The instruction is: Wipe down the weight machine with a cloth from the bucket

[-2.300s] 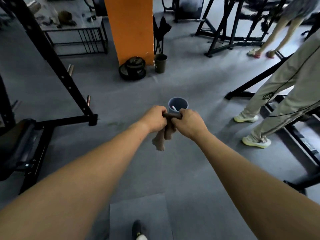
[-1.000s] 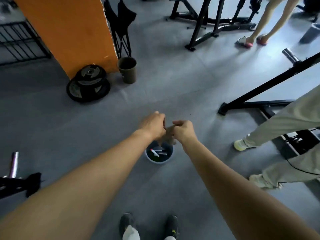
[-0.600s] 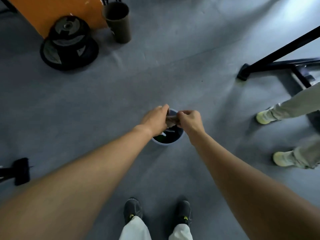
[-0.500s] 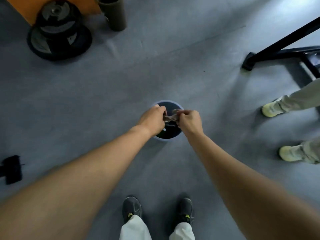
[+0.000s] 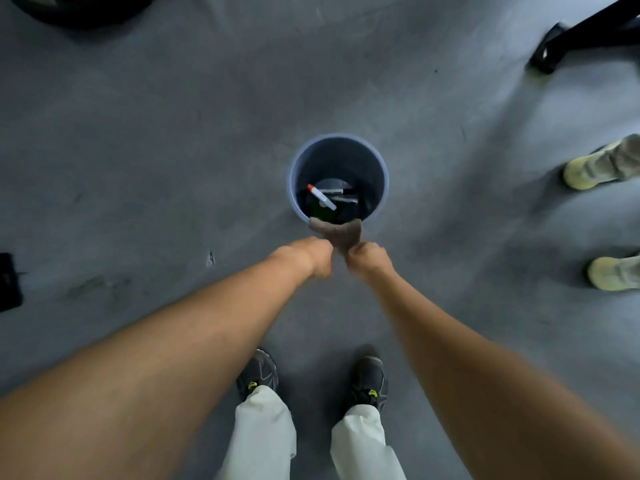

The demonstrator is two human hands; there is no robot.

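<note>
A round grey-blue bucket [image 5: 379, 168] stands on the floor straight below me, with a spray bottle with a red tip [image 5: 320, 196] and dark items inside. A brown cloth [image 5: 341, 233] hangs over the bucket's near rim. My left hand [image 5: 308, 254] and my right hand [image 5: 367, 258] are side by side just short of the bucket, fingers curled, both gripping the cloth's near end. The weight machine's black frame foot [image 5: 550, 53] shows at the top right.
Grey gym floor all round. Another person's pale shoes [image 5: 592, 169] stand at the right edge. My own dark shoes [image 5: 258, 372] are just behind the bucket. A black weight plate [image 5: 79, 8] lies at the top left, a black block [image 5: 8, 282] at the left edge.
I stepped up to the bucket and my view tilted straight down. My hands drew back from over the bucket's mouth to its near rim, still holding the cloth.
</note>
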